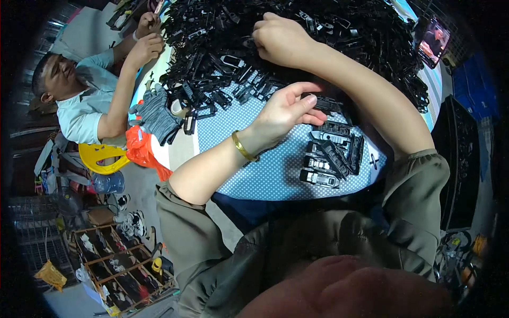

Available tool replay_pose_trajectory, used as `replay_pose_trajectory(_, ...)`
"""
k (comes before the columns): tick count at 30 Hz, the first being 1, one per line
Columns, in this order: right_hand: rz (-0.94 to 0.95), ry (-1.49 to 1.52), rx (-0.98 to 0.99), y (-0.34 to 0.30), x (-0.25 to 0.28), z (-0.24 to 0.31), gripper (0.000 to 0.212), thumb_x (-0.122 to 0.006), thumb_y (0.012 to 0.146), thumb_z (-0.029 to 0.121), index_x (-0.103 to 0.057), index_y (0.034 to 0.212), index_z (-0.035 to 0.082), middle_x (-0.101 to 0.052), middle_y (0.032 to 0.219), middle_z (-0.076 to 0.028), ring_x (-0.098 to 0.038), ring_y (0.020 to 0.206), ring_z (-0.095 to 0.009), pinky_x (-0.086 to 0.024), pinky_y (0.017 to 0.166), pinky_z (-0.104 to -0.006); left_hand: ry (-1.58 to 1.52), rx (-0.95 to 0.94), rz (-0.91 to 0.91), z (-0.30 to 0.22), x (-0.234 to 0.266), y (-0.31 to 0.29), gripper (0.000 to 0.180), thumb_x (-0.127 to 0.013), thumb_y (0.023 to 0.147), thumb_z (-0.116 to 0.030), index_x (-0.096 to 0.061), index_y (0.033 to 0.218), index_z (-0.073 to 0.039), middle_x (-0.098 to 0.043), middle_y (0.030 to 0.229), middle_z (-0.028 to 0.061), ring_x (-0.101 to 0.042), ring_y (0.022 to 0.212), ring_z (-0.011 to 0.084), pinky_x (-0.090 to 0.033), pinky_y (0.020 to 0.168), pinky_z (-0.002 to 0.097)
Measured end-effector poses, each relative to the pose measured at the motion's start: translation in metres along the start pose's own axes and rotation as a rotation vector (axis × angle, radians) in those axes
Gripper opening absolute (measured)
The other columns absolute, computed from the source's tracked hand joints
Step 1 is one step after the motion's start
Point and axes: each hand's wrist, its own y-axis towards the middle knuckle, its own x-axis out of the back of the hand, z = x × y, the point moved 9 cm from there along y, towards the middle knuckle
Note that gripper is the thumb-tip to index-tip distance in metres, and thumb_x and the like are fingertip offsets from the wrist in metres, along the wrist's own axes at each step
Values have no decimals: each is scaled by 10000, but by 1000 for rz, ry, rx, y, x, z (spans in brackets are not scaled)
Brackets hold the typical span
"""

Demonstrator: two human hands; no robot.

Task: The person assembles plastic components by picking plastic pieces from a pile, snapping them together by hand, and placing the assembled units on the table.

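Note:
My left hand [290,112], with a gold bracelet [244,147] at its wrist, hovers over the dotted blue tablecloth [254,175]. Its fingers are apart, beside some black plastic parts [331,104], and I see nothing held between them. Farther off, my right hand [280,41] is curled over a big heap of black plastic parts [222,32]; its fingertips are hidden against the heap, so what they grip cannot be made out. Nearer me, right of the left hand, several oblong black parts with silvery insides [321,179] lie in a row, others resting aslant on them [336,159].
At the left sits another person [87,103], hands at the table's edge. Grey gloves [158,114], a tape roll [177,108] and an orange-red bag [139,148] lie on that side. A lit phone [435,41] stands at the right rim. A shoe rack [114,267] is lower left.

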Motion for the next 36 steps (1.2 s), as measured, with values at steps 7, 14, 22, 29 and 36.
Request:
replay_pose_trajectory(7,-168,278,-76,-47,71,-20,253,-625,647,103,-577,886,38,-584,748,-87,-573,668,-212,-478,604,-310,-3,-47,-169,-15,9,-4,297,-392,911,-89,-377,1153,82,-536,1001,158,-611,829,196,-522,747,267)
replay_pose_trajectory(14,11,921,-329,-99,63,-25,335,-584,758,104,-548,1076,5,-565,770,-29,-536,669,-68,-474,611,-229,-83,-181,-202,-26,15,-4,348,-356,922,-92,-333,1233,65,-500,1124,181,-561,986,252,-480,853,324)
replay_pose_trajectory(22,-31,785,-586,-115,45,-45,218,-647,740,91,-594,930,-1,-608,767,-31,-577,715,-73,-473,625,-207,-94,-206,-277,-29,20,-5,364,-354,920,-74,-316,1250,73,-496,1106,184,-559,981,253,-469,884,342)
replay_pose_trajectory(29,-141,652,-403,-109,54,-24,186,-643,715,100,-594,860,-6,-594,768,-76,-586,695,-143,-468,599,-241,49,-268,-305,-28,25,-8,384,-367,908,-42,-299,1271,65,-523,1085,155,-561,968,171,-462,886,271)
replay_pose_trajectory(36,-281,491,-265,-108,71,-10,167,-592,722,81,-558,861,-4,-531,812,-104,-570,716,-228,-463,577,-293,170,-372,-315,-38,17,-12,434,-418,887,-34,-274,1274,100,-518,1070,146,-551,929,147,-452,870,261)
